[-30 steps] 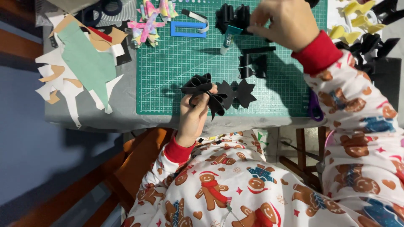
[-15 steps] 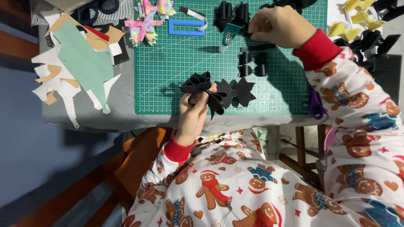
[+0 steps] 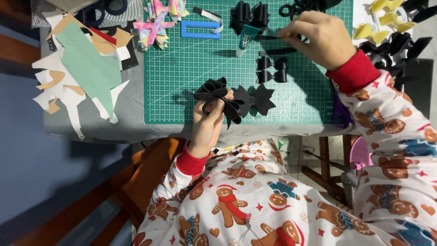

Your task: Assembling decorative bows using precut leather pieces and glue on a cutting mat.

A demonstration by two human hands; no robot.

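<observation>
My left hand (image 3: 207, 122) pinches a black folded bow (image 3: 219, 96) at its middle, just above the near edge of the green cutting mat (image 3: 191, 68). A flat black star-like bow base (image 3: 257, 98) lies right beside it on the mat. My right hand (image 3: 318, 38) hovers over the mat's far right part and holds a thin black strip (image 3: 268, 38) by its end. The strip points left toward a teal glue tube (image 3: 245, 38). A small finished black bow (image 3: 271, 69) lies below that hand.
Paper scraps in mint, white and brown (image 3: 82, 68) cover the table's left side. A multicoloured bow (image 3: 157, 20) and a blue rectangular frame (image 3: 198, 28) lie at the mat's far edge. Yellow bows (image 3: 380, 20) and black bows (image 3: 400, 45) sit at the right.
My right hand has come down from the far edge toward the mat's middle right, drawing the black strip with it. My left hand keeps its hold on the black bow.
</observation>
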